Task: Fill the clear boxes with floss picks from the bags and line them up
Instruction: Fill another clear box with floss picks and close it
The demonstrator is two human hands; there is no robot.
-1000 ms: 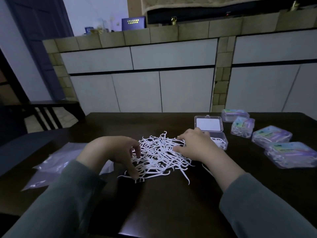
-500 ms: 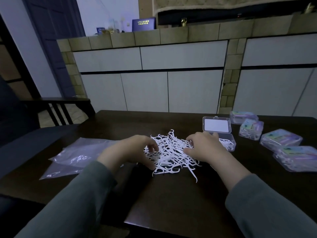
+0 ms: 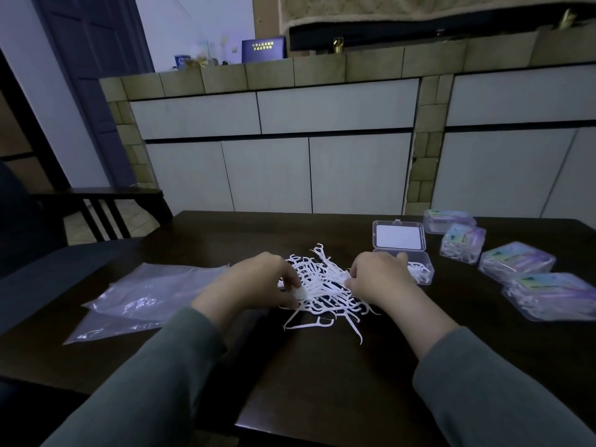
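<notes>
Table (image 3: 322, 375): hands (image 3: 258, 282) closer, floss picks (image 3: 325, 285) bunched.

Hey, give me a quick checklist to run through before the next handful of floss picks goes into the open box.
1. Open box has its lid up: ok.
2. Room left in the open box: ok, only a few picks show inside.
3. Left hand pinches a small bunch of picks: ok.
4. Right hand has picks held: cannot tell, its fingers are curled into the pile.
5. Picks in the left hand's bunch lined up one way: cannot tell, too blurred.
6. Filled boxes closed and apart from the open box: ok.
</notes>
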